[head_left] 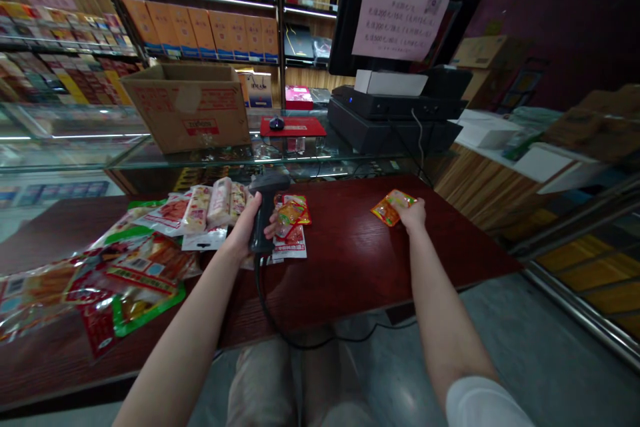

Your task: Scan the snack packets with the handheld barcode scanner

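Hiding parts of glossy packets (295, 213), black scanner (263, 230) clasped in left hand (245, 229), shiny sachet (386, 210) pinched in right hand (415, 215)

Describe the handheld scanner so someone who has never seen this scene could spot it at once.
Start with the reddish tabletop. Left of its centre, find the person's left grip. The scanner held there is the dark device with a black cable trailing from its lower end, unlike the colourful snack packets nearby.

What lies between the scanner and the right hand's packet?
In the head view, snack packets lie near the scanner, then bare tabletop reaches the orange packet.
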### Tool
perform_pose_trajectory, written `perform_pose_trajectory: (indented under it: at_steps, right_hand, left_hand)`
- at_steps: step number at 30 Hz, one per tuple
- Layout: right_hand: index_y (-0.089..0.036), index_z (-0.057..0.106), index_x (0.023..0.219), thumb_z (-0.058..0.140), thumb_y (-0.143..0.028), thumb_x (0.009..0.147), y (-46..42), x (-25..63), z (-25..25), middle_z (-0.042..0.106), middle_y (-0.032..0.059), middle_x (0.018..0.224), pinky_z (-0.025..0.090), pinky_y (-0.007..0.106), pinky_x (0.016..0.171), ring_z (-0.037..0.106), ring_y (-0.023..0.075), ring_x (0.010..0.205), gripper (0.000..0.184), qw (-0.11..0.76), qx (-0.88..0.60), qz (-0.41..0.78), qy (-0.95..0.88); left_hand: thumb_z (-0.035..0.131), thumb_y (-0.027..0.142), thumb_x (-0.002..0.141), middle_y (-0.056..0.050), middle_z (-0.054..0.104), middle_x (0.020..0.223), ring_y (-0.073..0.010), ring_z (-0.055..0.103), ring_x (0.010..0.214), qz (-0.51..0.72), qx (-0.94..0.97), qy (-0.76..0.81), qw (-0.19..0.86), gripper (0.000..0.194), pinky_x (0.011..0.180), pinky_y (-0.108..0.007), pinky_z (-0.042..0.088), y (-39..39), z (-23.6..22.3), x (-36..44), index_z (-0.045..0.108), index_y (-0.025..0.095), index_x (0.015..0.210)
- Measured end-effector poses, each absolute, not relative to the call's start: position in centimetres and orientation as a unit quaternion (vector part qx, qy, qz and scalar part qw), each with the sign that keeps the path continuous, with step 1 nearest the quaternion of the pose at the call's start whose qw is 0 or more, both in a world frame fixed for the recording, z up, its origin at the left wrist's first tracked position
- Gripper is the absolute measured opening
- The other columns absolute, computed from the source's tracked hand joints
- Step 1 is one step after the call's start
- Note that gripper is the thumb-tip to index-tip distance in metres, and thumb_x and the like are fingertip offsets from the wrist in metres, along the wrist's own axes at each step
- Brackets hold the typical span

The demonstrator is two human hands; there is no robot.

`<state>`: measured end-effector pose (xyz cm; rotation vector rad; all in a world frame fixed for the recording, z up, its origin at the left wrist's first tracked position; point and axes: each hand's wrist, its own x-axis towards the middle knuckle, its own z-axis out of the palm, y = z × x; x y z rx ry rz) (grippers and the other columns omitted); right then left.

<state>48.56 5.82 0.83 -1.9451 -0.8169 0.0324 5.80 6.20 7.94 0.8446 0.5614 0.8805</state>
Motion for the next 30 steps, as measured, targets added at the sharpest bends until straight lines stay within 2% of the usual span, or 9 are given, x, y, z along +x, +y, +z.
perform_pose_trajectory:
  at_steps: [2,4,8,11,16,18,21,27,30]
  right_hand:
    - [-0.005,0.047,0.135,0.08,-0.029,0.059,5.0,48.5,1.0,0.051,0.0325,0.134,0.04,0.058,0.103,0.05,0.0445,0.123,0.086,0.419,-0.842,-0.04,-0.339]
    - [-0.009,0.048,0.138,0.073,-0.031,0.07,4.4,47.7,1.2,0.04,0.0311,0.144,0.034,0.062,0.104,0.042,0.0462,0.13,0.076,0.363,-0.845,-0.095,-0.381]
    - [-0.019,0.066,0.113,0.056,-0.029,0.084,4.4,43.7,1.6,0.057,0.0179,0.125,0.038,0.056,0.101,0.054,0.0367,0.117,0.032,0.343,-0.774,-0.036,-0.531]
    - [-0.023,0.067,0.106,0.057,-0.031,0.086,5.7,38.1,2.1,0.066,0.0114,0.11,0.039,0.051,0.101,0.059,0.031,0.107,0.024,0.365,-0.673,0.076,-0.639]
    - [-0.022,0.065,0.107,0.083,-0.054,0.065,8.7,28.0,2.5,0.068,0.0114,0.109,0.038,0.053,0.102,0.058,0.0332,0.105,0.057,0.389,-0.612,0.237,-0.646]
    - [-0.022,0.065,0.108,0.092,-0.052,0.048,9.7,25.6,2.3,0.067,0.0108,0.111,0.029,0.056,0.108,0.051,0.0374,0.116,0.073,0.399,-0.611,0.25,-0.636]
    - [-0.024,0.066,0.101,0.098,-0.041,0.034,10.5,24.5,1.8,0.067,0.0071,0.104,0.021,0.06,0.111,0.047,0.0396,0.12,0.077,0.415,-0.608,0.275,-0.619]
    - [-0.023,0.059,0.093,0.094,-0.03,0.04,11.4,27.9,1.5,0.066,0.0012,0.093,0.045,0.046,0.099,0.061,0.025,0.096,0.064,0.482,-0.597,0.309,-0.562]
    - [-0.023,0.055,0.097,0.088,-0.031,0.048,10.9,30.6,1.7,0.068,0.0001,0.093,0.051,0.04,0.09,0.065,0.02,0.088,0.06,0.589,-0.547,0.35,-0.481]
  left_hand:
    - [0.058,0.063,0.086,0.003,0.052,0.056,-0.0047,0.038,0.035,0.422,0.378,0.264,0.781,0.048,0.034,-0.017,0.035,6.2,8.0,5.8,0.05,0.017,0.075]
    - [0.057,0.062,0.087,0.003,0.051,0.056,-0.0049,0.038,0.035,0.42,0.376,0.261,0.784,0.047,0.033,-0.017,0.035,6.2,8.0,5.8,0.05,0.017,0.076]
    - [0.058,0.064,0.086,0.003,0.05,0.056,-0.0051,0.039,0.035,0.423,0.377,0.263,0.781,0.049,0.034,-0.017,0.036,6.3,8.2,5.5,0.048,0.018,0.072]
    - [0.058,0.067,0.084,0.004,0.049,0.054,-0.0057,0.04,0.036,0.42,0.374,0.272,0.781,0.052,0.034,-0.018,0.036,6.3,8.6,5.1,0.047,0.018,0.07]
    - [0.062,0.068,0.081,0.004,0.049,0.053,-0.0066,0.041,0.036,0.42,0.377,0.275,0.779,0.052,0.035,-0.02,0.037,6.2,8.8,4.6,0.048,0.018,0.073]
    - [0.061,0.069,0.08,0.005,0.047,0.051,-0.0071,0.041,0.035,0.406,0.382,0.28,0.782,0.053,0.034,-0.02,0.037,6.3,8.6,4.6,0.047,0.018,0.072]
    - [0.061,0.068,0.081,0.005,0.047,0.05,-0.0072,0.041,0.035,0.402,0.383,0.284,0.782,0.053,0.034,-0.02,0.036,6.3,8.5,4.7,0.047,0.018,0.072]
    - [0.059,0.066,0.084,0.003,0.048,0.053,-0.0065,0.042,0.038,0.403,0.394,0.269,0.781,0.052,0.036,-0.019,0.036,6.4,8.2,5.1,0.049,0.017,0.069]
    - [0.059,0.067,0.083,0.003,0.047,0.051,-0.0075,0.044,0.039,0.387,0.403,0.264,0.786,0.053,0.037,-0.019,0.037,6.5,7.8,5.1,0.05,0.017,0.069]
